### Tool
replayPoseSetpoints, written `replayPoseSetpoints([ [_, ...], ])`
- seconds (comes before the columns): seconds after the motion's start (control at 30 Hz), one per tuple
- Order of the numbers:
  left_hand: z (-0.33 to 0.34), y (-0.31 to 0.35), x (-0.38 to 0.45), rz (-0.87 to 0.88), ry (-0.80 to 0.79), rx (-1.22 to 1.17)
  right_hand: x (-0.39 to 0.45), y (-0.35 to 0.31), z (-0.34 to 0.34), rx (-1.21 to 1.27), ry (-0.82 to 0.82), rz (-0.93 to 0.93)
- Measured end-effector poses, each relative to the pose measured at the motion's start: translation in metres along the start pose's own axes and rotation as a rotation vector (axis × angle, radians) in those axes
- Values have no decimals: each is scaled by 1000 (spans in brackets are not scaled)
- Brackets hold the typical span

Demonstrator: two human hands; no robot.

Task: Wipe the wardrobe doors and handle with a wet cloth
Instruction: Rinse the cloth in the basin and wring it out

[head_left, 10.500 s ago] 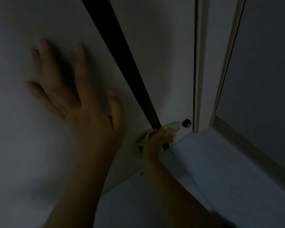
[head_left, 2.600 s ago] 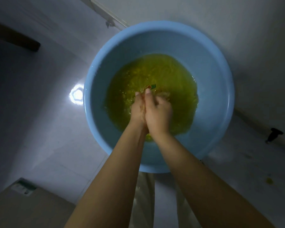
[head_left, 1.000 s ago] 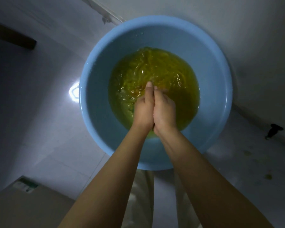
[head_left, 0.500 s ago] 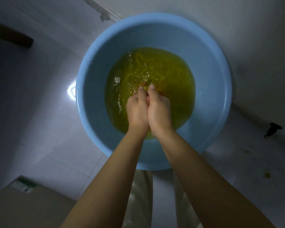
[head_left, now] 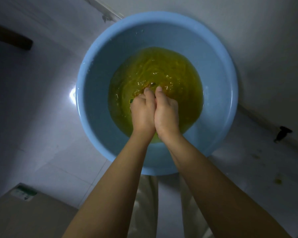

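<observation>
Left hand [head_left: 142,114] and right hand [head_left: 166,114] pressed side by side, fingers curled on cloth [head_left: 145,87], mostly hidden, in yellow-green water [head_left: 162,69]; blue basin [head_left: 96,93] centre frame.

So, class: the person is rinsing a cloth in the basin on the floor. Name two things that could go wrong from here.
1. The yellow-green water in the round blue plastic basin looks murky, so the cloth, mostly hidden between the left hand and right hand, may smear the wardrobe.
2. Scrubbing could splash water onto the glossy white floor tiles, making them slippery.
</observation>
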State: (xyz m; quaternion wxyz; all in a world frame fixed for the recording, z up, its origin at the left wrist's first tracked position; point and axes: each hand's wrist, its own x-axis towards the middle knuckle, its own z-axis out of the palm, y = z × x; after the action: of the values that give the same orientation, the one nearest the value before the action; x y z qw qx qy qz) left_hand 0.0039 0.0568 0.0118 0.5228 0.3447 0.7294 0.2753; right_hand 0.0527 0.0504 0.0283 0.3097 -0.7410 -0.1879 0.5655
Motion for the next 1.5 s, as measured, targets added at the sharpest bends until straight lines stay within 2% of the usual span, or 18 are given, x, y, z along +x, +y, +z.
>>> replayPoseSetpoints([
  [0.2, 0, 8, -14, -1, -7, -11, -9, -8, -12, -121, -41, -133],
  [0.27, 0, 22, -21, -97, -47, -41, -11, -14, -18, -106, -49, -93],
  [0.4, -12, 79, -47, -211, -192, -299, -25, -57, -42, 12, -135, -9],
  [0.47, -20, 104, -65, -185, -263, -350, -37, -83, -59, 45, -156, -37],
  [0.57, -42, 163, -106, -99, -293, -341, -84, -144, -90, -49, -225, -128],
  [0.87, -95, 327, -236, 79, -91, -235, -218, -291, -174, -297, -253, -451],
  [0.97, -111, 371, -267, 197, -65, -164, -258, -338, -199, -329, -269, -558],
  [1.17, -141, 455, -312, 421, -169, -61, -321, -406, -235, -405, -342, -722],
  [1.23, -149, 474, -318, 446, -190, -21, -341, -419, -243, -421, -374, -734],
  [1.33, -157, 499, -326, 424, -248, 11, -363, -429, -248, -470, -289, -840],
  [1.43, -167, 517, -333, 437, -426, 12, -386, -426, -242, -371, -242, -895],
  [1.5, -177, 530, -338, 464, -616, -33, -405, -421, -234, -312, -223, -878],
])
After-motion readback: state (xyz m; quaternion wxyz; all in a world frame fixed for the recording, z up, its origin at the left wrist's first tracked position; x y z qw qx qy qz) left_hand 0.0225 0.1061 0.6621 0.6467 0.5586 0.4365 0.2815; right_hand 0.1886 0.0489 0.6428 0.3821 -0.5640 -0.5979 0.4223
